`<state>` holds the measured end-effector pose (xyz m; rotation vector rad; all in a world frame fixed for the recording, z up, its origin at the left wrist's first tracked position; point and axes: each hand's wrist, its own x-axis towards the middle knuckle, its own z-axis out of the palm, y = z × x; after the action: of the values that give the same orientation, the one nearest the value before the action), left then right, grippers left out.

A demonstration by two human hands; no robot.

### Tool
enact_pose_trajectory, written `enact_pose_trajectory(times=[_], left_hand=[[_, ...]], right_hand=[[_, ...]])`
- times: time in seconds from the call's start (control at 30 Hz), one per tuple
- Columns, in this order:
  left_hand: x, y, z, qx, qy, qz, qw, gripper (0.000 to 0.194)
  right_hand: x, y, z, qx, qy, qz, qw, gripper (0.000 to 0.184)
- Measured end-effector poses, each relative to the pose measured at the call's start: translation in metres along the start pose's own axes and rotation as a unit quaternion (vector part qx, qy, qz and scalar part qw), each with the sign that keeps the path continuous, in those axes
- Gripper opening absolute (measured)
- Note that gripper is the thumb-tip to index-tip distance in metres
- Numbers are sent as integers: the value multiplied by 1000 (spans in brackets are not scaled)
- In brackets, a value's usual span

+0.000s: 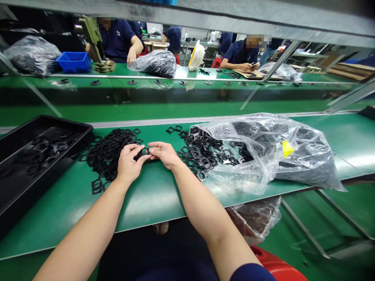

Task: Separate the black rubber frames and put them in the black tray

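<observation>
Both of my hands meet over the green bench, pinching a small black plastic ring part (142, 152) between them. My left hand (129, 163) grips it from the left, thumb and fingers closed. From the other side, my right hand (164, 155) has its fingertips closed on the part's right edge. Just beyond my left hand lies a heap of black ring parts (107, 150). To the right of my right hand, more black parts (202, 150) spill out of a clear plastic bag (304, 152) with a yellow label.
A black tray (63, 121) holding loose black parts stands at the left. Beyond the bench runs a green conveyor (187, 103) with single black parts along it. Co-workers (118, 41) sit on the far side near a blue bin (74, 61). A red stool (277, 265) stands low at right.
</observation>
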<state>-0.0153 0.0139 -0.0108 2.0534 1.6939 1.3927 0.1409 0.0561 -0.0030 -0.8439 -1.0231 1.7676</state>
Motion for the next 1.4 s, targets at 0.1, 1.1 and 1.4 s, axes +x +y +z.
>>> enact_pose_trajectory(times=[0.1, 1.1, 1.4], left_hand=[[0, 1, -1, 9, 5, 16, 1000, 39], [1, 3, -1, -82, -47, -86, 992, 40], [0, 10, 1, -136, -3, -122, 983, 45]], right_hand=[[0, 1, 1, -20, 8, -17, 1000, 37], [-1, 1, 5, -1, -3, -58, 998, 40], [-4, -3, 8, -17, 2, -50, 999, 40]])
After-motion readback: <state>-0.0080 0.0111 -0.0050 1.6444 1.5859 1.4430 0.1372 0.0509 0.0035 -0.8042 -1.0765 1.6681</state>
